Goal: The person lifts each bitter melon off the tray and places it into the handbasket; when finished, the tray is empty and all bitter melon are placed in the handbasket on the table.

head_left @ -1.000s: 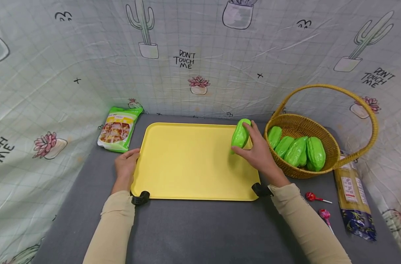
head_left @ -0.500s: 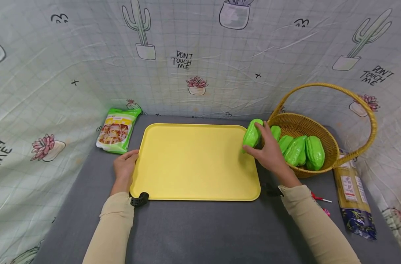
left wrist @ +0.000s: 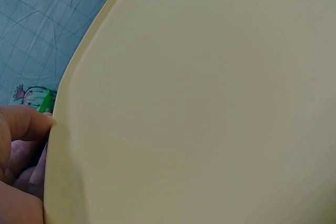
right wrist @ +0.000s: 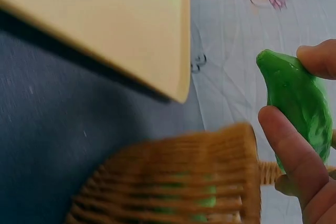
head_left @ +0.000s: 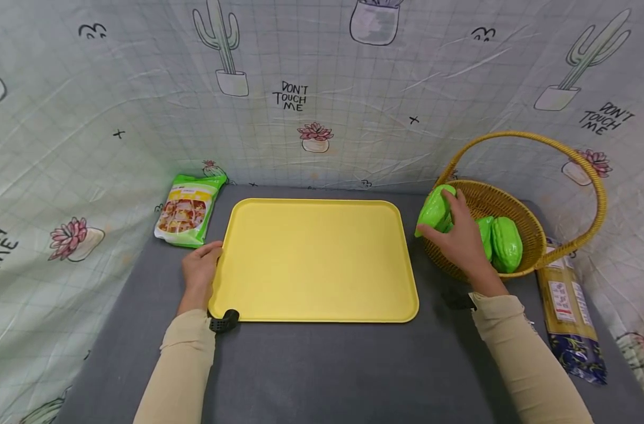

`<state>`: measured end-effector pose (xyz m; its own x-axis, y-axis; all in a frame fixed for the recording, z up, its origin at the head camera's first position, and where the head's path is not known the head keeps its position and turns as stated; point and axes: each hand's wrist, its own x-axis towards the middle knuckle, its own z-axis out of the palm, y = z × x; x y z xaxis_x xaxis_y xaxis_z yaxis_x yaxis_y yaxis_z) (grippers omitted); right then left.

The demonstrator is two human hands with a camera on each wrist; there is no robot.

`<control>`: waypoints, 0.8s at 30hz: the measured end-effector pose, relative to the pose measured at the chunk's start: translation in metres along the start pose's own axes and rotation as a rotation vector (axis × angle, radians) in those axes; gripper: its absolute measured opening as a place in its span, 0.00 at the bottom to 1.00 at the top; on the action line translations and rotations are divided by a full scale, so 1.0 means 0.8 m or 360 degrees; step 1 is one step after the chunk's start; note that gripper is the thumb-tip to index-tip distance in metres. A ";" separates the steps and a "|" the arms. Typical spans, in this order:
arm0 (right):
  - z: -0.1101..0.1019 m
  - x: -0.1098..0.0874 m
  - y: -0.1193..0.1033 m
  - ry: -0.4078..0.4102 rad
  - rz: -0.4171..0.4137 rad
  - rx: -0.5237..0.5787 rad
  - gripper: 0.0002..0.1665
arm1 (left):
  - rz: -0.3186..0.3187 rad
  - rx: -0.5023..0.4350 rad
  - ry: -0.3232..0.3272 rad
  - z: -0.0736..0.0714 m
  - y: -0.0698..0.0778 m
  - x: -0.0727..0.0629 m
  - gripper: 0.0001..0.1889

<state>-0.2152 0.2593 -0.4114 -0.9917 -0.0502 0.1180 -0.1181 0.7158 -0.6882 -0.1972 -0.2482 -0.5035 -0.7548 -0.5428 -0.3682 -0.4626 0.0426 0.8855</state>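
Observation:
At the left edge of the yellow tray [head_left: 311, 259], my left hand [head_left: 199, 274] holds the rim with bent fingers. The left wrist view shows a fingertip [left wrist: 44, 120] right at the tray's edge [left wrist: 65, 85]. My right hand [head_left: 462, 244] pinches a green, ridged chayote [head_left: 435, 207] between thumb and fingers, over the left rim of the wicker basket [head_left: 536, 271]. In the right wrist view, this chayote [right wrist: 296, 95] is tilted, its narrow end pointing up and left. More green chayotes [head_left: 507, 244] lie in the basket, partly hidden behind the hand.
A green snack bag [head_left: 186, 211] lies at the back left, beside the tray. The basket's tall handle [head_left: 523, 135] arches over it. Right of the basket lies a long blue and gold packet [head_left: 571, 318]. A patterned cloth [head_left: 354, 147] hangs behind the grey table [head_left: 322, 371].
My right hand has carried the chayote rightward from over the tray to the basket's left rim. The lollipops on the right are now hidden by the sleeve. My left hand stays put.

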 end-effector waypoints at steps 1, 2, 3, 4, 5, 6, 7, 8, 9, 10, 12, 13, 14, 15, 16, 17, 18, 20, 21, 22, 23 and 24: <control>-0.004 0.002 0.003 0.0006 0.0000 -0.0001 0.57 | 0.0004 0.0001 -0.0002 0.000 0.000 0.000 0.18; -0.008 0.004 0.006 0.0012 0.0003 -0.0010 0.57 | 0.0005 0.0002 -0.0004 0.000 0.000 0.000 0.18; -0.013 0.005 0.010 0.0022 0.0008 -0.0016 0.57 | 0.0005 0.0003 -0.0006 0.000 0.000 0.000 0.18; -0.017 0.007 0.013 0.0032 0.0012 -0.0039 0.57 | 0.0003 0.0003 -0.0010 0.000 0.000 -0.001 0.18; -0.021 0.008 0.016 0.0033 0.0025 -0.0059 0.57 | 0.0001 0.0000 -0.0014 0.000 0.000 -0.001 0.18; -0.025 0.009 0.019 0.0029 0.0034 -0.0077 0.56 | -0.0001 0.0004 -0.0013 0.001 0.000 -0.001 0.18; -0.028 0.010 0.022 0.0024 0.0044 -0.0099 0.56 | -0.0005 0.0003 -0.0012 0.001 0.000 -0.001 0.18; -0.031 0.011 0.026 0.0017 0.0060 -0.0115 0.56 | -0.0008 0.0003 -0.0011 0.001 0.000 -0.001 0.18; -0.033 0.011 0.028 0.0003 0.0078 -0.0125 0.56 | -0.0008 0.0006 -0.0012 0.001 0.000 0.000 0.18; -0.034 0.011 0.031 -0.0013 0.0093 -0.0136 0.57 | -0.0009 0.0008 -0.0012 0.002 0.000 0.000 0.18; -0.035 0.012 0.036 -0.0038 0.0114 -0.0151 0.57 | -0.0006 0.0010 -0.0010 0.002 0.000 0.000 0.18; -0.035 0.012 0.038 -0.0048 0.0123 -0.0158 0.58 | -0.0003 0.0007 -0.0010 0.002 0.000 0.001 0.18; -0.034 0.013 0.040 -0.0056 0.0131 -0.0164 0.58 | 0.0002 0.0008 -0.0010 0.003 0.000 0.001 0.18; -0.034 0.013 0.042 -0.0062 0.0135 -0.0171 0.58 | 0.0005 0.0009 -0.0010 0.003 0.000 0.001 0.18; -0.033 0.014 0.043 -0.0069 0.0139 -0.0182 0.58 | 0.0005 0.0007 -0.0007 0.003 0.000 0.001 0.18; -0.033 0.014 0.045 -0.0080 0.0138 -0.0195 0.58 | 0.0006 0.0007 -0.0004 0.003 0.000 0.001 0.18; -0.032 0.015 0.046 -0.0093 0.0140 -0.0205 0.58 | 0.0005 0.0005 0.0000 0.002 0.000 0.001 0.18; -0.032 0.016 0.048 -0.0122 0.0144 -0.0224 0.58 | 0.0001 0.0006 0.0004 0.002 0.000 0.001 0.18; -0.032 0.018 0.049 -0.0139 0.0144 -0.0237 0.58 | -0.0001 0.0006 0.0004 0.002 0.000 0.001 0.18; -0.032 0.018 0.050 -0.0161 0.0139 -0.0255 0.58 | -0.0001 0.0006 0.0005 0.002 -0.001 0.000 0.18; -0.032 0.020 0.050 -0.0186 0.0133 -0.0274 0.58 | 0.0000 0.0004 0.0005 0.002 -0.001 0.000 0.18; -0.032 0.021 0.050 -0.0212 0.0128 -0.0292 0.58 | 0.0001 0.0003 0.0006 0.002 -0.001 0.000 0.18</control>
<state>-0.2352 0.3051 -0.4185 -0.9968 -0.0708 -0.0359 -0.0396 0.8353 -0.5484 -0.1976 -0.2471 -0.5046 -0.7533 -0.5459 -0.3669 -0.4634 0.0446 0.8850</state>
